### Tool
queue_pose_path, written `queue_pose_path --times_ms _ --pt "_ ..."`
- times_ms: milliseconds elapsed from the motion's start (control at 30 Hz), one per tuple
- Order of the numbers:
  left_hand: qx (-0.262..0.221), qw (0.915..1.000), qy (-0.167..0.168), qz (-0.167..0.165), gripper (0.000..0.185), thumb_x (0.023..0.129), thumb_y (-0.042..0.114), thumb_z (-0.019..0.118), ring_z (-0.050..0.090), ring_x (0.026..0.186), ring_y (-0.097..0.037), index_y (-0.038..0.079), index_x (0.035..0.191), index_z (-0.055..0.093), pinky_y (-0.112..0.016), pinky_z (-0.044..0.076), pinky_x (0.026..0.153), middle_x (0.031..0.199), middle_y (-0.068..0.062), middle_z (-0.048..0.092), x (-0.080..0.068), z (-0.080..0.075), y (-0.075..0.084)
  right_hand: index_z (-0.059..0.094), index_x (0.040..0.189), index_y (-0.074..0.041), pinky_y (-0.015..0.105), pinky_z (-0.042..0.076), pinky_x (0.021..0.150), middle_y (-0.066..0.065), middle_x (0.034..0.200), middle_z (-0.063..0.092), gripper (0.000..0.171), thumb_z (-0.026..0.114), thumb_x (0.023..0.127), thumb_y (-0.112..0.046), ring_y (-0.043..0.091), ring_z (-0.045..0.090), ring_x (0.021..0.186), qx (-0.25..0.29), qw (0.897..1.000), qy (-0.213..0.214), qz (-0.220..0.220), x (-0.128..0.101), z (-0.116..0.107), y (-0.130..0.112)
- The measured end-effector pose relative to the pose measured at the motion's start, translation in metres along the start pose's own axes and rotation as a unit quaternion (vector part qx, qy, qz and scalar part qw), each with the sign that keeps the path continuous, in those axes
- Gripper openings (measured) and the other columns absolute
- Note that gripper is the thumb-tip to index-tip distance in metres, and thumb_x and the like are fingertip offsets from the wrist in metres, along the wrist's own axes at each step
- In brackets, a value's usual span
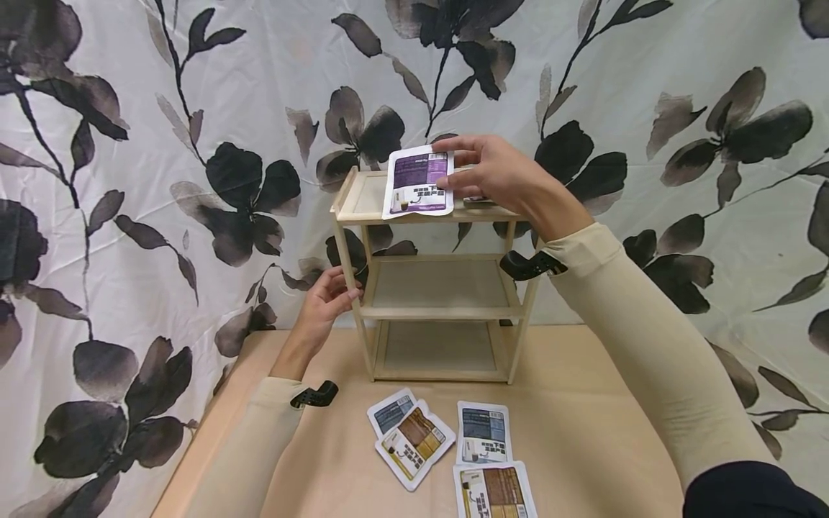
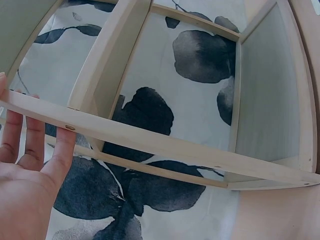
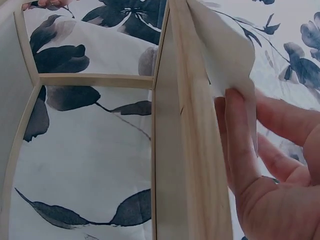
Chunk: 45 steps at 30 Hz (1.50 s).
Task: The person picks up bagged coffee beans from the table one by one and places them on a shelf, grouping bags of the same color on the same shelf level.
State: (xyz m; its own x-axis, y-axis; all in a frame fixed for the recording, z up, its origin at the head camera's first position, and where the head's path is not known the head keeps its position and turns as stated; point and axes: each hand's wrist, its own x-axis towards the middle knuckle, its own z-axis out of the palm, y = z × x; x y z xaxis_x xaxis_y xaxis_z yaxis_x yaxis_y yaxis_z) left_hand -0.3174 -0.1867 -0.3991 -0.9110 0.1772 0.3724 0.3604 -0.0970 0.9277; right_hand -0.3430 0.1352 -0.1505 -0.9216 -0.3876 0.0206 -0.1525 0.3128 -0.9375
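Head view: your right hand (image 1: 492, 176) pinches the purple packet (image 1: 419, 181) at its 3 o'clock edge, holding it upright over the top tier of the wooden shelf (image 1: 440, 288), long axis 12-to-6, print facing you. Your left hand (image 1: 324, 302) grips the shelf's front-left post. Left wrist view: fingers (image 2: 62, 152) lie straight against a rail. Right wrist view: thumb (image 3: 240, 140) presses the packet (image 3: 227, 55) edge-on beside the shelf board.

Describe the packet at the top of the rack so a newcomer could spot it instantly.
Start at the three-tier wooden rack standing on the tan table against the floral curtain. At its top shelf, the right hand holds a flat white-edged packet upright. It is the only purple one and the only one off the table; the other four, blue and brown, lie flat in front of the rack.
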Motion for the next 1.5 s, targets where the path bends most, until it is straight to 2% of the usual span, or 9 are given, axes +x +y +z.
queue_pose_path --times_ms 100,167,333,600,767,967,1100,1333,1500 --pt "-0.001 1.0000 0.001 -0.001 0.041 0.098 0.003 0.065 0.065 0.107 -0.020 0.012 0.137 0.055 -0.038 0.058 0.091 0.122 -0.012 0.060 0.000 0.001 0.000 0.046 0.153 -0.023 0.033 0.056 0.095 0.010 0.140 0.047 0.066 0.071 0.094 -0.006 0.026 0.060 0.117 -0.008 1.000 0.016 0.014 0.005 0.000 0.000" --pt "-0.004 1.0000 0.003 -0.004 0.039 0.098 0.003 0.065 0.065 0.106 -0.019 0.017 0.134 0.057 -0.035 0.058 0.089 0.125 -0.020 0.057 0.000 0.001 -0.001 0.047 0.152 -0.022 0.031 0.058 0.092 0.010 0.138 0.047 0.064 0.070 0.095 -0.007 0.025 0.060 0.114 -0.013 0.999 0.024 0.023 0.008 0.001 0.001" --pt "-0.001 0.9999 0.005 -0.010 0.039 0.097 0.004 0.066 0.065 0.106 -0.019 0.019 0.132 0.057 -0.030 0.057 0.087 0.131 -0.034 0.048 -0.001 0.002 0.000 0.048 0.151 -0.021 0.026 0.059 0.084 0.010 0.141 0.044 0.061 0.069 0.096 -0.008 0.023 0.059 0.109 -0.018 0.998 0.031 0.048 0.012 0.003 0.001" --pt "0.005 1.0000 -0.001 -0.006 0.039 0.098 0.004 0.066 0.064 0.106 -0.021 0.017 0.134 0.056 -0.031 0.057 0.088 0.124 -0.017 0.057 -0.003 0.001 -0.001 0.043 0.155 -0.021 0.030 0.055 0.094 0.010 0.148 0.041 0.062 0.067 0.098 -0.012 0.021 0.058 0.113 -0.049 0.997 0.040 0.054 0.017 0.005 -0.001" --pt "0.011 0.9999 -0.003 -0.007 0.039 0.098 0.006 0.066 0.064 0.107 -0.020 0.016 0.134 0.056 -0.031 0.057 0.088 0.120 -0.007 0.060 -0.003 0.000 -0.002 0.036 0.158 -0.018 0.034 0.047 0.108 0.010 0.155 0.043 0.066 0.066 0.099 -0.017 0.022 0.057 0.125 -0.088 0.994 0.043 0.044 0.018 0.004 0.001" --pt "0.005 1.0000 -0.002 -0.004 0.039 0.098 0.004 0.066 0.065 0.106 -0.020 0.017 0.133 0.057 -0.031 0.058 0.087 0.119 -0.006 0.060 -0.002 0.001 0.000 0.036 0.159 -0.019 0.041 0.034 0.118 0.005 0.161 0.039 0.068 0.068 0.099 -0.022 0.021 0.042 0.142 -0.132 0.990 0.044 0.028 0.012 0.001 -0.001" --pt "0.001 1.0000 -0.003 0.000 0.039 0.098 0.004 0.066 0.065 0.105 -0.019 0.017 0.133 0.057 -0.031 0.058 0.087 0.120 -0.008 0.060 -0.002 0.000 0.001 0.037 0.158 -0.018 0.041 0.035 0.117 0.006 0.159 0.042 0.068 0.070 0.098 -0.024 0.023 0.044 0.142 -0.131 0.991 0.036 0.013 0.008 0.000 -0.003" --pt "-0.001 0.9999 -0.007 0.007 0.039 0.098 0.004 0.065 0.065 0.106 -0.018 0.017 0.134 0.057 -0.030 0.058 0.087 0.126 -0.027 0.054 -0.001 -0.002 -0.001 0.041 0.155 -0.012 0.036 0.049 0.107 0.010 0.151 0.049 0.062 0.066 0.100 -0.025 0.023 0.052 0.134 -0.104 0.994 0.025 -0.015 0.000 0.002 -0.003" --pt "-0.006 1.0000 -0.004 0.005 0.039 0.098 0.004 0.066 0.065 0.106 -0.022 0.017 0.133 0.057 -0.031 0.058 0.087 0.124 -0.028 0.055 0.000 -0.001 0.000 0.047 0.150 -0.010 0.040 0.049 0.106 0.010 0.144 0.052 0.058 0.069 0.098 -0.024 0.025 0.055 0.129 -0.088 0.995 0.028 -0.049 -0.011 0.003 -0.004"
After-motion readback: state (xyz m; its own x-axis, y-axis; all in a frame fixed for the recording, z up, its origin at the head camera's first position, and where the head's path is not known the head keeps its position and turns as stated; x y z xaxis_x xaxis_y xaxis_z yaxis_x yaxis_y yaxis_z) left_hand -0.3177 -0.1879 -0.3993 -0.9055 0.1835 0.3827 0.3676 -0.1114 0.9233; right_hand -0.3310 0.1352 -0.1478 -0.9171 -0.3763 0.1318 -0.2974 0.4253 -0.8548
